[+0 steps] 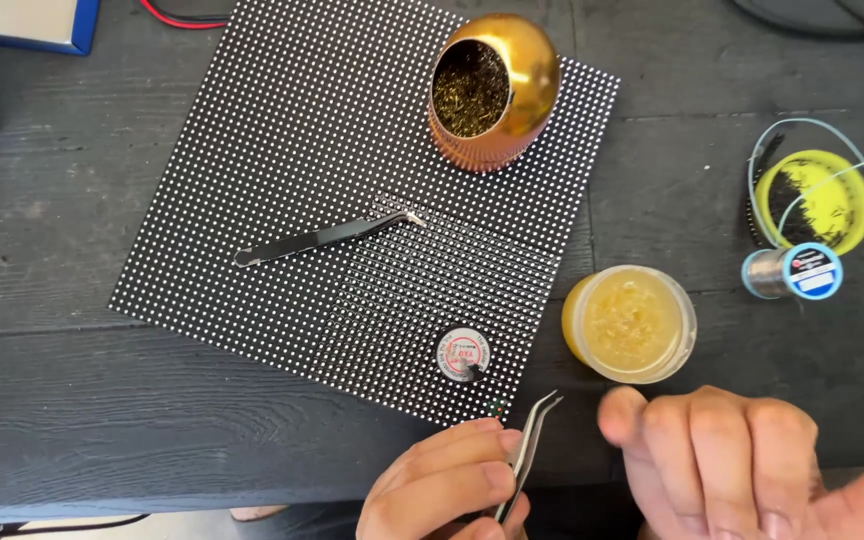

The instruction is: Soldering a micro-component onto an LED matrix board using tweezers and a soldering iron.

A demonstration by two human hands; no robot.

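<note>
Your left hand [442,485] is pinching silver tweezers [532,440] between thumb and fingers, tips pointing up toward the lower corner of the dotted LED panel [282,130]. Your right hand [742,465] is hovering blurred, fingers curled, gripping nothing, just below the open jar of yellow flux [630,323]. Black tweezers [322,239] and a small round tin [463,354] are lying on the panel, on the dark table [52,400].

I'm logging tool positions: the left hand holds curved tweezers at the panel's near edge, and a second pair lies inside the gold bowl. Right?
Not quite. The left hand does hold curved tweezers, but the second pair lies flat on the dotted LED panel, apart from the gold bowl, which holds brass wool. The head view shows it.
</note>
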